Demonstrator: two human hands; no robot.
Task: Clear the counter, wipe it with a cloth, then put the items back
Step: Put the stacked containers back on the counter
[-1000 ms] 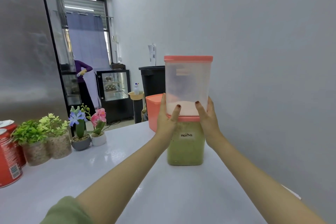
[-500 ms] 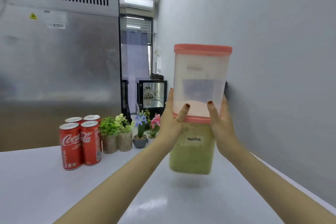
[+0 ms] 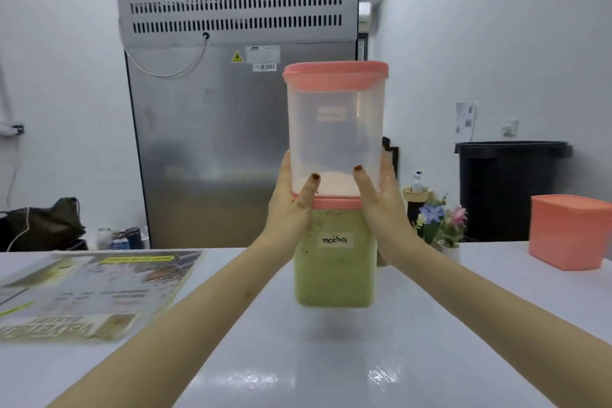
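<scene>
counter: both hands lift stacked containers, hiding flowerpots.

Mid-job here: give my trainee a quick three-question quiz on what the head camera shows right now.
1. True or false: the stacked containers rest on the counter.
2. What word is on the label of the lower container?
A. mocha B. sugar C. salt
3. What lies flat on the counter to the person's left?

Key
1. False: the left hand and right hand hold the stack clear above it.
2. A
3. A laminated menu sheet.
</scene>
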